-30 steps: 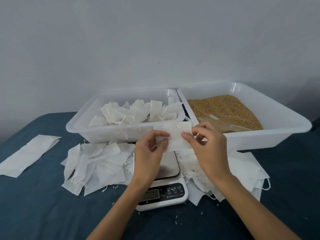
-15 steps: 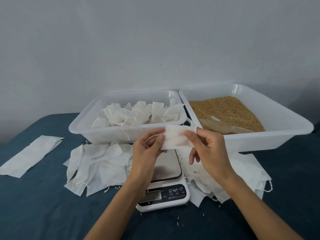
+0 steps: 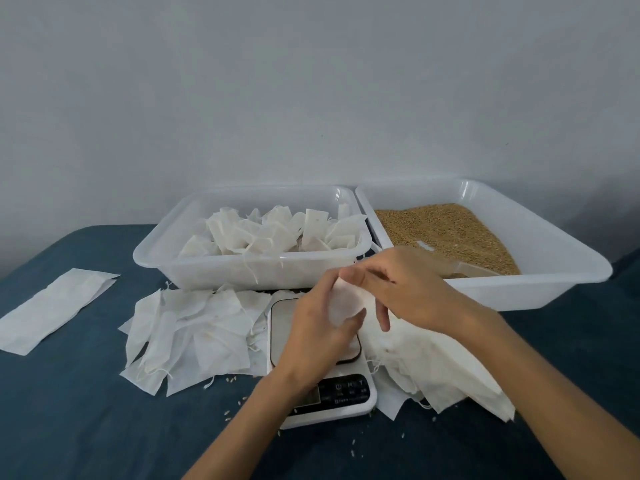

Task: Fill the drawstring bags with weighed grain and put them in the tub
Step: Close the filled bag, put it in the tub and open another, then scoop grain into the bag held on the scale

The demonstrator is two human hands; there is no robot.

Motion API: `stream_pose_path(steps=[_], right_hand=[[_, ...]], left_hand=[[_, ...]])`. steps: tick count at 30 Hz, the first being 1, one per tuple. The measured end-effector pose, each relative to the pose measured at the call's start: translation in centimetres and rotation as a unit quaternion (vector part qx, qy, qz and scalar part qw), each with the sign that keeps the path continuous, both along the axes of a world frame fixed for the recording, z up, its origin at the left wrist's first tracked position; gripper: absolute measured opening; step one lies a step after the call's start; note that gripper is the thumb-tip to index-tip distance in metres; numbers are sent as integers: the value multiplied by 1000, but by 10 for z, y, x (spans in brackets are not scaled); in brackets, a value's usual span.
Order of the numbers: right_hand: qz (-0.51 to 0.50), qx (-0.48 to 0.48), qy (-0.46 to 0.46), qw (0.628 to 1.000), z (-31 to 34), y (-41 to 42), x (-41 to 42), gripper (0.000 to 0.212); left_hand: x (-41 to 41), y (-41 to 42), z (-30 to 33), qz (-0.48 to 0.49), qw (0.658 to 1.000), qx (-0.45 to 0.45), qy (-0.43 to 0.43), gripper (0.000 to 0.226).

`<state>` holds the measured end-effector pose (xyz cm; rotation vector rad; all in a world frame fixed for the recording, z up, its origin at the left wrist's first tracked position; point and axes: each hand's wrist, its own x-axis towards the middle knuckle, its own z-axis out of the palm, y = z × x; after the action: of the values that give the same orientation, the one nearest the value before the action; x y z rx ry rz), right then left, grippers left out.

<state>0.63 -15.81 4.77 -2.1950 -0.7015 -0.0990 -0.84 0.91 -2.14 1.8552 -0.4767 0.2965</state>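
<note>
Both hands have dropped from in front of the tubs to just above the scale (image 3: 320, 358), close together on one empty drawstring bag (image 3: 346, 303) — the left hand (image 3: 318, 327) curls round it from below while the right hand (image 3: 405, 289) pinches its top edge, probably to work the mouth open. Loose bags (image 3: 194, 334) lie either side within reach; filled bags sit in the left tub (image 3: 221, 271), grain (image 3: 446, 230) in the right tub (image 3: 554, 282).

2 white tubs: one (image 3: 194, 252) with filled bags, one (image 3: 540, 251) with grain. 1 scale (image 3: 349, 396). 2 loose heaps of empty bags, left (image 3: 194, 337) and right (image 3: 443, 368). 1 flat sheet (image 3: 52, 306). 2 hands, 1 bag (image 3: 346, 303) between them.
</note>
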Motion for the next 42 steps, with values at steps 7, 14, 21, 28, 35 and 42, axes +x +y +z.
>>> stream_pose_path(steps=[7,14,21,28,35,42], right_hand=[[-73,126,14,989,35,-46,27,47],[-281,-395,145,863,-14,-166,103,46],[-231,-454,100,855,-23,-160,111,18],[-247,-445,125,852,15,-190,102,11],[-301,-486,73,817,8,-154,110,31],[-298,-481,57,823,1,-115,143,38]], left_hand=[[1,2,3,15,988,-137,70,34],[7,2,-1,6,976,-195,97,33],[14,4,-7,40,973,-200,104,16],[19,8,-9,64,975,-193,89,17],[19,7,-12,75,976,-185,91,16],[20,5,-13,77,975,-187,93,17]])
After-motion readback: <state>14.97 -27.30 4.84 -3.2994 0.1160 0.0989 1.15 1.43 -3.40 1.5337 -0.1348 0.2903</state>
